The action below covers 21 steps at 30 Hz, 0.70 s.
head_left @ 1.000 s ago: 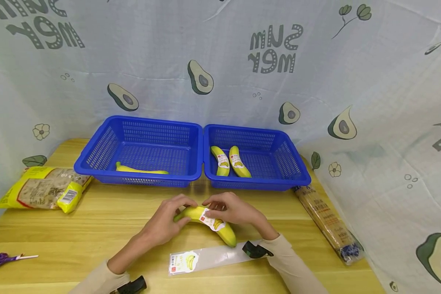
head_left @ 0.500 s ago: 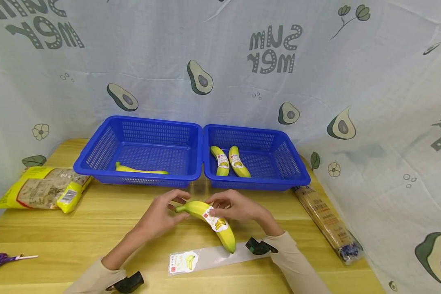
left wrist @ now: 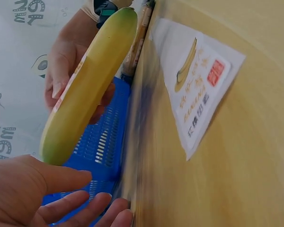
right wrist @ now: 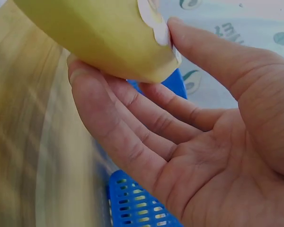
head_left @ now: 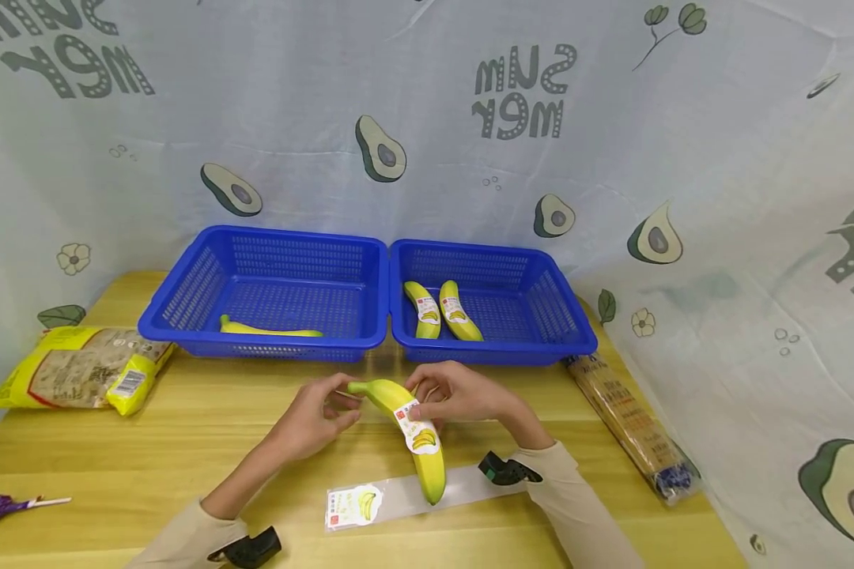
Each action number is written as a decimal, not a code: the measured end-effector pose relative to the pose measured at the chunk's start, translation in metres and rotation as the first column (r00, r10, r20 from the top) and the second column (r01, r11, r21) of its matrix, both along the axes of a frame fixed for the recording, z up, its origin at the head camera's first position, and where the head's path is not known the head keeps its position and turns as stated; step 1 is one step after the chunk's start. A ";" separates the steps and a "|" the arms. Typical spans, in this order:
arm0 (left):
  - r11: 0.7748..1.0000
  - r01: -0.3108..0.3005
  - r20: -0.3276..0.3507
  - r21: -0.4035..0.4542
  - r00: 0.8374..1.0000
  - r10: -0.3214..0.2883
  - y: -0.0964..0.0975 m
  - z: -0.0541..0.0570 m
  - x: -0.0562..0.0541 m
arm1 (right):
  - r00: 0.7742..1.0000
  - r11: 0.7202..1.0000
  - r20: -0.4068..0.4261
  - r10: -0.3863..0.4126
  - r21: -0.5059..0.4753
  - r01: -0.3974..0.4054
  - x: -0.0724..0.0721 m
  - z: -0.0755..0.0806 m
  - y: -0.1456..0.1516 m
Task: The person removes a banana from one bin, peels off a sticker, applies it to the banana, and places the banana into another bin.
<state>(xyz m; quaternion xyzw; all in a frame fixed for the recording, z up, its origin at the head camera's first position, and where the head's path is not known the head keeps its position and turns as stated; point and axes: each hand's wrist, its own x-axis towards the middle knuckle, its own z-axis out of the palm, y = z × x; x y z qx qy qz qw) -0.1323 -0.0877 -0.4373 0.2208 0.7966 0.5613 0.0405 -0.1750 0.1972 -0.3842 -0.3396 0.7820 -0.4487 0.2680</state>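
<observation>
A yellow banana (head_left: 432, 474) with a white label (head_left: 421, 441) is held above the table by my right hand (head_left: 462, 395). The right wrist view shows its thumb on the label side and the fingers underneath the banana (right wrist: 94, 38). My left hand (head_left: 313, 419) is at the stem end in the head view. In the left wrist view, the left hand (left wrist: 61, 198) has loosely spread fingers that do not close round the banana (left wrist: 92, 90). Under the banana's lower end, a clear plastic sleeve (head_left: 470, 484) with a printed banana label lies flat.
Two blue baskets (head_left: 299, 345) stand side by side at the back. One banana (head_left: 270, 329) lies in the left basket, two labelled bananas (head_left: 461, 316) in the right. A yellow food bag (head_left: 78, 367) and a lollipop (head_left: 7, 507) lie left; a noodle packet (head_left: 629, 427) lies right.
The banana has swung to a steeper angle, its lower end coming nearer the front edge. The left fingers have loosened from the stem end, while the right hand keeps its hold.
</observation>
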 end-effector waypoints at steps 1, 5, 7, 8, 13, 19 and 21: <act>1.000 0.000 0.028 0.017 1.000 0.000 0.001 -0.001 0.000 | 1.000 1.000 0.013 0.002 -0.004 -0.002 0.000 0.001 0.000; 0.994 -0.011 0.170 0.108 0.985 -0.007 0.009 0.000 -0.002 | 0.998 0.999 0.064 0.007 -0.033 -0.005 -0.001 0.006 0.004; 0.986 -0.030 0.248 0.162 0.969 -0.011 0.014 0.003 -0.003 | 0.998 0.999 0.068 0.008 -0.044 -0.005 -0.001 0.007 0.006; 0.981 -0.036 0.282 0.192 0.959 -0.020 0.017 0.004 -0.004 | 0.997 0.999 0.072 0.010 -0.050 -0.006 -0.002 0.007 0.008; 0.945 -0.112 0.413 0.306 0.910 -0.026 0.032 0.010 -0.007 | 0.997 0.997 0.067 0.023 -0.074 -0.018 -0.003 0.010 0.014; 0.888 -0.220 0.520 0.405 0.854 -0.026 0.048 0.015 -0.010 | 0.997 0.994 0.069 0.033 -0.102 -0.026 -0.003 0.016 0.017; 0.869 -0.243 0.547 0.431 0.836 -0.037 0.052 0.015 -0.013 | 0.996 0.994 0.085 0.031 -0.110 -0.022 -0.003 0.018 0.017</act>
